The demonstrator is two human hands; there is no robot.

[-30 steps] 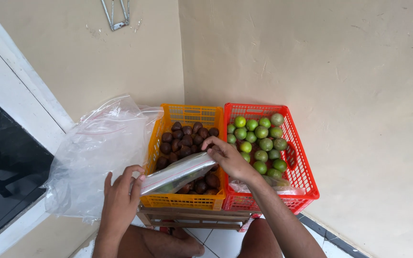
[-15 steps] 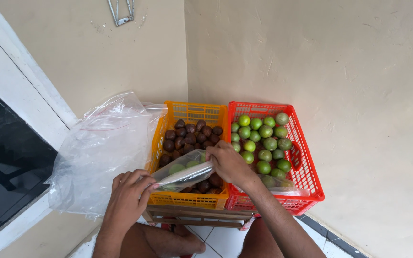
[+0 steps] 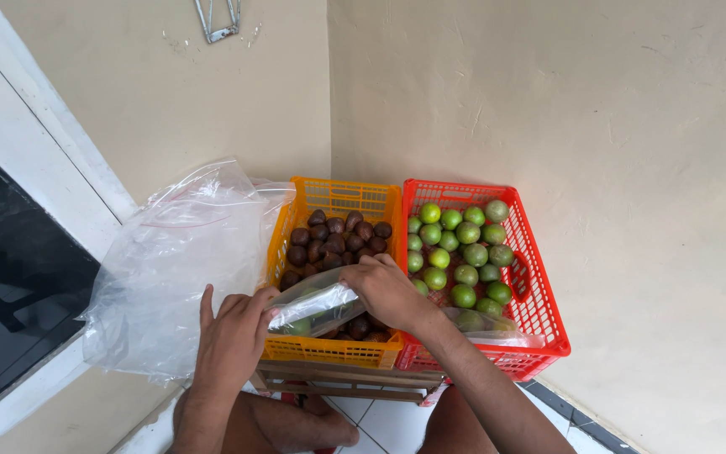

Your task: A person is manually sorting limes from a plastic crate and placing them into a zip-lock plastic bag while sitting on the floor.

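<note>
My left hand (image 3: 233, 336) and my right hand (image 3: 388, 290) both grip a small clear plastic bag (image 3: 313, 304) that holds a green lime, stretched over the front of the orange crate (image 3: 342, 197). That crate holds several dark brown round fruits (image 3: 334, 240). Beside it on the right stands a red crate (image 3: 539, 294) with several green limes (image 3: 464, 248). My right hand lies across the divide between the two crates.
A large clear plastic bag (image 3: 178, 269) bulges against the wall left of the orange crate. Another clear bag (image 3: 489, 328) with limes lies in the red crate's front. Both crates rest on a low wooden stand (image 3: 338, 382) in a beige wall corner. A dark window (image 3: 10, 261) is at left.
My left hand has moved right and up to the small bag's end. The bag has bunched shorter between my hands, and my view has shifted slightly.
</note>
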